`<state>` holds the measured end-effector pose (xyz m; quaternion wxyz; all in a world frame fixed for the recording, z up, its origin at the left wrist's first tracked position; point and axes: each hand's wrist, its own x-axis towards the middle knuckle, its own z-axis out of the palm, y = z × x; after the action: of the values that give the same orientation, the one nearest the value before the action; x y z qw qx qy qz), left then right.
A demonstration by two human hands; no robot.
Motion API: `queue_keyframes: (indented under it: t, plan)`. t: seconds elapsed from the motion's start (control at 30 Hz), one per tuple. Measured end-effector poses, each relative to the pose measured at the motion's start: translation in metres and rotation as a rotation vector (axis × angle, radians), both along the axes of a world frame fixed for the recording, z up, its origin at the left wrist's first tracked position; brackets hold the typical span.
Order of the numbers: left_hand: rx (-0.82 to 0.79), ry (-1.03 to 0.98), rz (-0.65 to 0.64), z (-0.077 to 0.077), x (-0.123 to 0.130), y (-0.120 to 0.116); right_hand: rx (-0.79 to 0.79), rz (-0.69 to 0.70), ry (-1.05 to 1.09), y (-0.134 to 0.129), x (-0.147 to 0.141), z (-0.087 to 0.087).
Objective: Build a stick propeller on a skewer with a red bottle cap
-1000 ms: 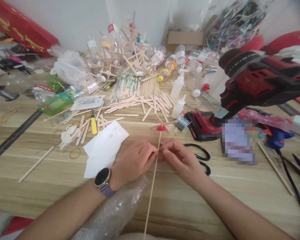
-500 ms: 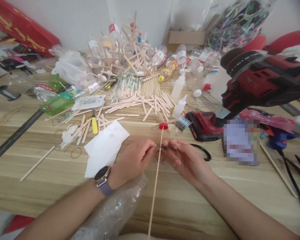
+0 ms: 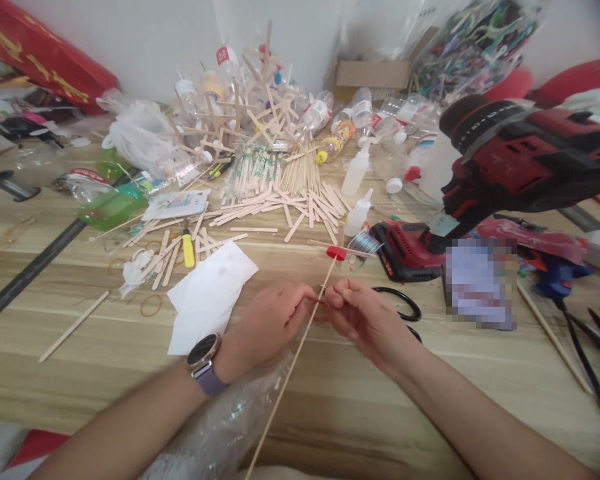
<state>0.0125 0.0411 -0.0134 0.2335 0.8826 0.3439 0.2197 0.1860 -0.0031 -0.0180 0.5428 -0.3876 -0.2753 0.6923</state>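
The left hand (image 3: 280, 307) and right hand (image 3: 363, 317) are pinching what looks like a red strand (image 3: 319, 303) across a wooden stick (image 3: 290, 370), which is slanting between them toward a red cap (image 3: 336, 253) at its far end. White characters are marking a red bottle label (image 3: 223, 56), gold ones a red banner (image 3: 55, 60), all blurring beyond reading.

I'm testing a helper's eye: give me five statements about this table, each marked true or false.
The left hand has a watch at its wrist. True.
The stick's near end bears the red cap. False: the red cap is at the far end of the thin stick.
White paper lies left of that hand. True.
The right hand holds the drill. False: the drill stands apart from the right hand.
A yellow-handled tool lies beside flat wooden sticks. True.
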Motion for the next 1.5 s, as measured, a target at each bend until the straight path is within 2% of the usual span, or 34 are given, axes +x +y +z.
queue_keyframes:
  t: [0.57, 1.5]
  plan:
    - [0.020, 0.056, 0.004, -0.0005, -0.0023, -0.0003, 0.016, 0.031, -0.115, -0.0016, 0.0009, -0.0009]
    - [0.045, 0.033, -0.008, 0.0009, -0.0046, 0.0009, 0.039, 0.057, -0.140, -0.0029, 0.0015, 0.0034]
